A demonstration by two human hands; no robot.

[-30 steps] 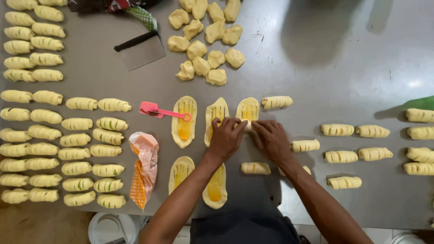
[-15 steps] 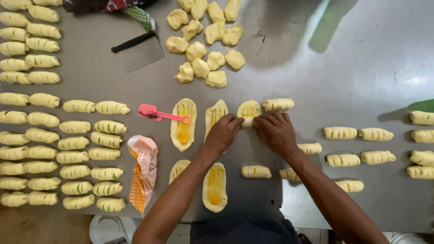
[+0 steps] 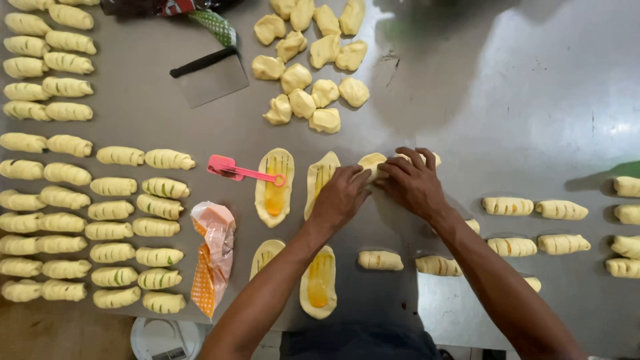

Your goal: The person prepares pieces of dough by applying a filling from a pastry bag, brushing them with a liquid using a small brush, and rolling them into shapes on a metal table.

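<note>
My left hand (image 3: 341, 197) and right hand (image 3: 415, 181) curl lightly over the dough oval (image 3: 372, 164), rolling it on the counter (image 3: 520, 100); I'd press evenly so the filling stays inside.

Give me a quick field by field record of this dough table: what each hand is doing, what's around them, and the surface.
left hand: on the dough piece being rolled
right hand: on the same dough piece
flat dough ovals: slit, yellow filling
pink spatula: resting on one oval
piping bag: orange filling, left of ovals
rolled pieces: rows both sides
dough lumps: heap at top
scraper: top left
table: grey metal
</note>
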